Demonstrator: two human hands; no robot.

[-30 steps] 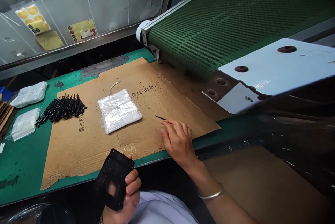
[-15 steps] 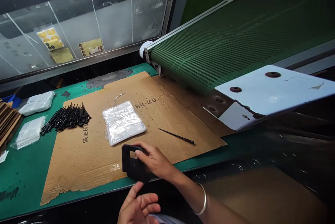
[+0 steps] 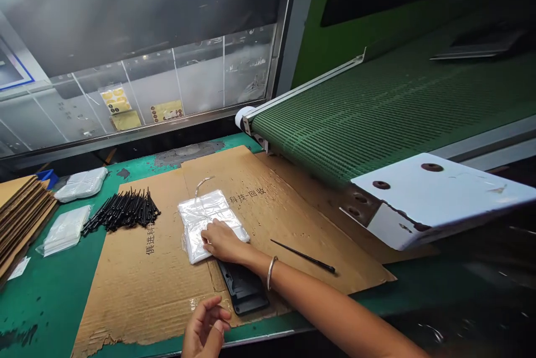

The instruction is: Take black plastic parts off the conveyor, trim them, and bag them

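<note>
My right hand (image 3: 225, 240) is on a tied stack of clear plastic bags (image 3: 218, 207). Its fingers curl down and pinch at the top bag, though the fingertips are partly hidden. Under my right wrist a black plastic frame-like part (image 3: 245, 291) lies on the cardboard sheet (image 3: 138, 296), partly covered by the forearm. My left hand (image 3: 206, 327) hovers at the near edge of the table, fingers loosely bent and apart, with nothing in it. A thin black stick (image 3: 304, 256) with a thicker end lies on the cardboard to the right.
A pile of black sticks (image 3: 129, 210) lies to the left. Beyond it are more bag packs (image 3: 67, 229) and stacked cardboard (image 3: 23, 218). A green conveyor belt (image 3: 335, 123) with a white side plate (image 3: 452, 196) juts over the table's right side.
My right hand has let go of the black part, which now lies on the cardboard, and has moved forward onto the bags. My left hand stays near the edge. The view has tilted up.
</note>
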